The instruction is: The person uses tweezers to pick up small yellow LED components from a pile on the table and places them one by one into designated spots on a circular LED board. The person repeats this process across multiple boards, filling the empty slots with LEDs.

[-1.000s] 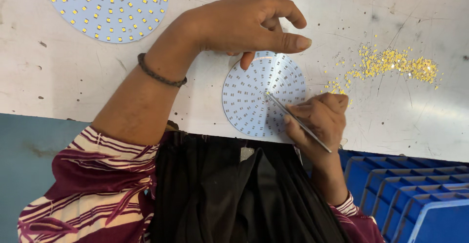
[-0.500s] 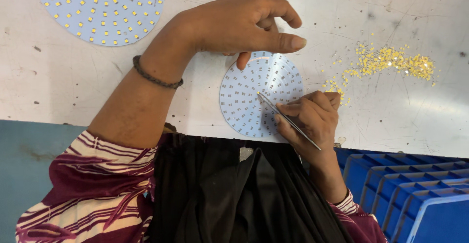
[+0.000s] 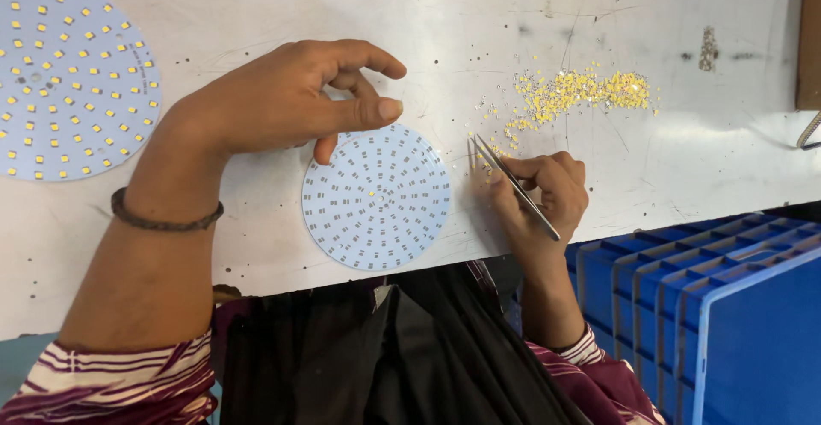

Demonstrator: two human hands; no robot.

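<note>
Head view: left hand (image 3: 282,100) steadies the disc (image 3: 376,196) at its top edge; right hand (image 3: 543,190) pinches tweezers (image 3: 513,185) — tips just short of the chips (image 3: 581,91). Best to pick one chip, keeping the disc flat.

Round board (image 3: 376,198) on table (image 3: 256,14), loose chips (image 3: 581,91) right, second board (image 3: 68,74) far left

You had a second round board (image 3: 68,74), pale blue and dotted all over with small yellow chips, lying at the desk's (image 3: 256,14) far left edge. The desk itself was white, scuffed and scratched, with a small grey smudge (image 3: 708,49) toward its far right corner. Just past the near right corner stood a stack of blue plastic crates (image 3: 710,305). A brown strip (image 3: 809,32) ran along the right edge.
</note>
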